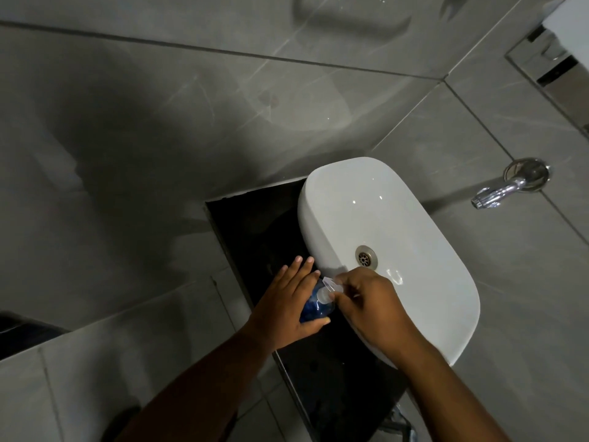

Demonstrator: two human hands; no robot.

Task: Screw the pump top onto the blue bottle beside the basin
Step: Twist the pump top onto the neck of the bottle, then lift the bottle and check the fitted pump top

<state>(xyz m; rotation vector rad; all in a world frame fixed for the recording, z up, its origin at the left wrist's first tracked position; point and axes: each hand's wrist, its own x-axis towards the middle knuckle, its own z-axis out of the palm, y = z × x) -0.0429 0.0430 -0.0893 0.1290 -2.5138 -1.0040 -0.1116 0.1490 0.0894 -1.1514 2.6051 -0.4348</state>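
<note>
The blue bottle (314,309) stands on the dark counter (255,228) just left of the white basin (392,218). My left hand (285,306) wraps around its left side, fingers stretched out, thumb at its front. A clear pump top (326,290) sits on the bottle's neck. My right hand (369,299) pinches the pump top from the right, over the basin's near rim. Most of the bottle's body is hidden by my hands.
A chrome tap (506,186) comes out of the tiled wall to the right of the basin. The basin's drain (366,256) lies just beyond my right hand. Grey tiled walls surround the counter, and its near edge drops to the floor.
</note>
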